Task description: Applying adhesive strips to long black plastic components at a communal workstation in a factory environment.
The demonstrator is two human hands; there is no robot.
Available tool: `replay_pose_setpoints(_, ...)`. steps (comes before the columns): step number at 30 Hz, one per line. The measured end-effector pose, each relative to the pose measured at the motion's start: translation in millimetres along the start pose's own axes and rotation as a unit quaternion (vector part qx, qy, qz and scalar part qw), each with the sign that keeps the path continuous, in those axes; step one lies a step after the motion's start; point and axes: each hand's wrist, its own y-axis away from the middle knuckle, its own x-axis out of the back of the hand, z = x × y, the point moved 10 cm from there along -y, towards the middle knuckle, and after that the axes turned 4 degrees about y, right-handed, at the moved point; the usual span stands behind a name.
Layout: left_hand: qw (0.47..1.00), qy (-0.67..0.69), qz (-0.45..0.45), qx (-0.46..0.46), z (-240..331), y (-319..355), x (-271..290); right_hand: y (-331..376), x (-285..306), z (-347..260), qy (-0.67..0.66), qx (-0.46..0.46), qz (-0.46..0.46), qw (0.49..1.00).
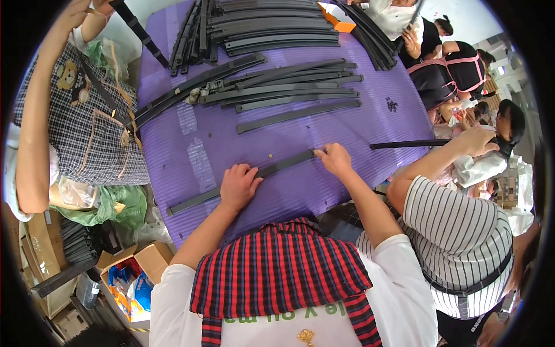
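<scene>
A long black flat strip (283,164) lies slantwise on the purple mat (324,191) in front of me. My left hand (238,185) presses flat on its middle, fingers spread. My right hand (334,158) pinches the strip's far right end. More black strips (295,92) lie in rows farther up the mat, and a larger stack (272,29) sits at the far end.
A person in a checked apron (81,121) stands at the left, holding a black strip. At the right, a person in a striped shirt (457,231) holds another black strip (407,144). An open cardboard box (130,274) and green bags (118,205) sit at the lower left.
</scene>
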Motion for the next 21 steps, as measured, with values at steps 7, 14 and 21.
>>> replay_pose_setpoints(7,0.999,-0.020,0.023,-0.015,2,7,6,26,120,-73,-0.022,0.104,0.128,0.986)
replay_pose_setpoints(14,1.000,-0.015,-0.002,-0.022,4,-3,-16,74,56,-152,-0.093,0.237,-0.017,0.967)
replay_pose_setpoints(21,0.997,-0.035,0.063,-0.006,-21,47,50,113,-4,-250,-0.099,0.392,-0.131,0.905)
